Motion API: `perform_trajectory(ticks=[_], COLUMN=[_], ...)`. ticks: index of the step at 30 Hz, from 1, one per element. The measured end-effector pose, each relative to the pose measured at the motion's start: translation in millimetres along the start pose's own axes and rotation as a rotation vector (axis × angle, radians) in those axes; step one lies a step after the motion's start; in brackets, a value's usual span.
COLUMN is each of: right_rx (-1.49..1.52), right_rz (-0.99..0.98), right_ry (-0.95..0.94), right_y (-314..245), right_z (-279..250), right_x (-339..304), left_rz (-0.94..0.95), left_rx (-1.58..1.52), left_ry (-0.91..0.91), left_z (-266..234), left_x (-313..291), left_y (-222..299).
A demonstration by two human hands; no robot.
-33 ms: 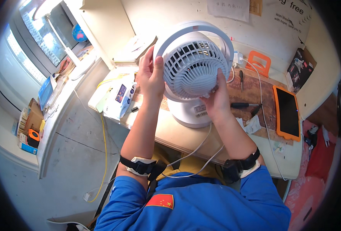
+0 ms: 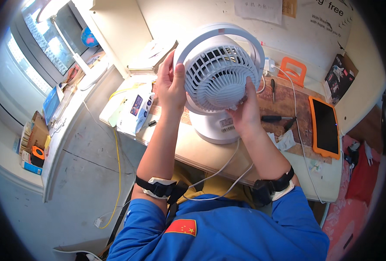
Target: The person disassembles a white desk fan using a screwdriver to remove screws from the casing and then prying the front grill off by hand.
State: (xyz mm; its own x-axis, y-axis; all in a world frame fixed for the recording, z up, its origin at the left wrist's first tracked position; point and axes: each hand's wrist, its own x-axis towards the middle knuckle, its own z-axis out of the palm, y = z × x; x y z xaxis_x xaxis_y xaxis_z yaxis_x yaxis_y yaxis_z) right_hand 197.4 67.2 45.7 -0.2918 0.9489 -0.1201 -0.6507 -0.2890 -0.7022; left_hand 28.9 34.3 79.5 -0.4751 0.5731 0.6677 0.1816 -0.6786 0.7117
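Note:
A white desk fan (image 2: 219, 89) stands on its round base (image 2: 214, 130) at the near edge of the desk, its slatted rear grille facing me. Around the left side of the fan's housing, my left hand (image 2: 170, 85) is closed, thumb toward me. My right hand (image 2: 247, 112) grips the lower right of the grille, its thumb lying up along the slats. Its fingertips are partly hidden beneath the fan head. A white cord (image 2: 228, 162) runs from near the base down toward my lap.
Screwdrivers (image 2: 273, 90) and crumpled paper (image 2: 286, 141) lie right of the fan. Farther right are an orange-framed tablet (image 2: 325, 126) and an orange stand (image 2: 292, 71). A white packet (image 2: 141, 114) and stacked papers (image 2: 151, 56) sit left. A yellow cable (image 2: 118, 174) hangs beside the desk.

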Motion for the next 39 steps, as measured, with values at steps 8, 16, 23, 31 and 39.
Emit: perform_trajectory(ticks=[8,16,23,31,39], right_rx=[0.109,-0.217,-0.398,-0.286,-0.201], right_rz=[0.065,-0.3,-0.425,-0.348,-0.119], right_ry=[0.104,-0.13,-0.285,-0.219,-0.093], right_y=[13,-12,-15,-9,-11], right_z=[-19,-32,-41,-50,-45], right_x=[0,15,56,24,-42], left_rz=[-0.149,-0.146,-0.129,-0.264,-0.335], left_rx=[-0.064,-0.019,0.036,0.176,0.557], left_ry=[0.135,0.183,0.137,-0.035,-0.157], left_z=[-3,-8,-17,-62,-56], left_x=[-54,-79,-71,-24,11], left_y=[-23,-40,-49,-103,-109])
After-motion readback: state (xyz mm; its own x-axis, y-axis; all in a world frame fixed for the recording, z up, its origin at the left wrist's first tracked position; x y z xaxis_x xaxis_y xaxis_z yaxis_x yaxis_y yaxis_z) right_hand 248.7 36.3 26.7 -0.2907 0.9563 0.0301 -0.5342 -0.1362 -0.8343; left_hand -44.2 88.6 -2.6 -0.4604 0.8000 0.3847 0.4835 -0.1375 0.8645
